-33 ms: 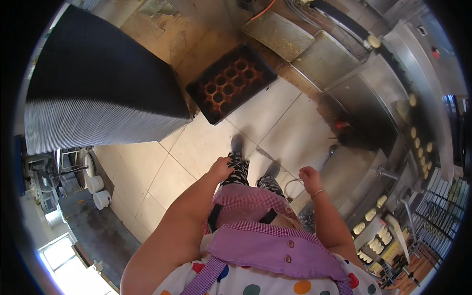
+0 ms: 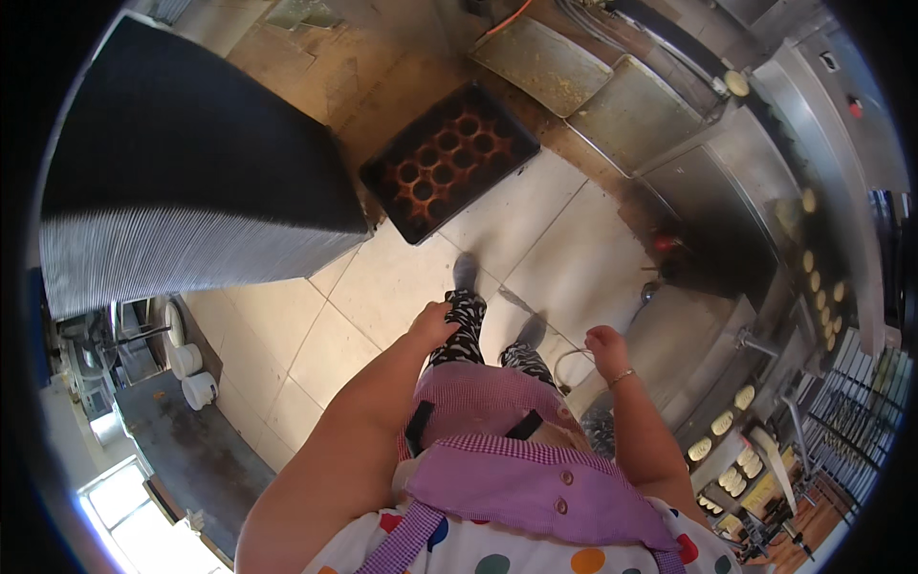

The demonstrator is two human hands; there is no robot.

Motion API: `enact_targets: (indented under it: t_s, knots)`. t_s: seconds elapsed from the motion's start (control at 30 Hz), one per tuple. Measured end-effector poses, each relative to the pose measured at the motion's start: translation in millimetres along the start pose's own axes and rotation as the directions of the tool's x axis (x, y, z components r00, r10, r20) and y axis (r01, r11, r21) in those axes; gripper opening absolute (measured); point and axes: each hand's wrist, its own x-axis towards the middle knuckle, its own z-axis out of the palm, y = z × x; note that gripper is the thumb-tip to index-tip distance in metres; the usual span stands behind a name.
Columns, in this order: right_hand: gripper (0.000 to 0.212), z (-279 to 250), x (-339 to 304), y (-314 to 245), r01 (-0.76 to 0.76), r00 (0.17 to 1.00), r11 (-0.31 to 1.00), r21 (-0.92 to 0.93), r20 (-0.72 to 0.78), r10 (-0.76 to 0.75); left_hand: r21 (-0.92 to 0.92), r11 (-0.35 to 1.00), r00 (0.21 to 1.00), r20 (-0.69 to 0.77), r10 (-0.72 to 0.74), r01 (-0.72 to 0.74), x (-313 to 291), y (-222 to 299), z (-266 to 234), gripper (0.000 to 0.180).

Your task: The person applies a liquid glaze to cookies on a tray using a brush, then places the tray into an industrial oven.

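Note:
My left hand [image 2: 434,324] hangs in front of my left thigh, at the patterned trousers [image 2: 468,320]. Its fingers look loosely curled, and nothing shows in them. My right hand [image 2: 606,351] is held out to the right with its fingers closed. A thin pale loop [image 2: 566,358] lies beside its fingertips; whether the hand grips it I cannot tell. On the floor ahead of my feet sits a dark rectangular tray [image 2: 449,161] with rows of round cups and reddish-brown stains.
A tall stack of dark trays [image 2: 201,143] stands at the left. Flat metal trays [image 2: 636,115] lie at the far right. Along the right runs a machine with pale dough pieces [image 2: 723,423]. White buckets [image 2: 199,389] stand by a dark table [image 2: 191,430] at the lower left.
The view has shifted very slightly. Both hands keep nearly the same place and shape.

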Motion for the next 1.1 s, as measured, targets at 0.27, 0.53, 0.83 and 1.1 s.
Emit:
enact_targets:
  t_s: [0.27, 0.53, 0.83, 1.1]
  knots:
    - [0.012, 50, 85, 42, -0.240, 0.970, 0.966, 0.095, -0.009, 0.242, 0.166, 0.986, 0.989, -0.144, 0.021, 0.003, 264, -16, -24, 0.061]
    - [0.013, 154, 145, 25, -0.478, 0.873, 0.859, 0.182, 0.201, 0.444, 0.407, 0.909, 0.992, 0.050, -0.114, 0.084, 427, -63, -2, 0.028]
    - [0.018, 166, 176, 37, -0.480, 0.870, 0.869, 0.124, 0.192, 0.453, 0.524, 0.849, 0.994, 0.105, 0.004, -0.059, 462, -81, 4, 0.019]
    - [0.017, 180, 228, 14, -0.393, 0.907, 0.914, 0.100, 0.204, 0.368, 0.438, 0.877, 0.974, 0.186, 0.128, -0.198, 419, -57, -36, 0.019]
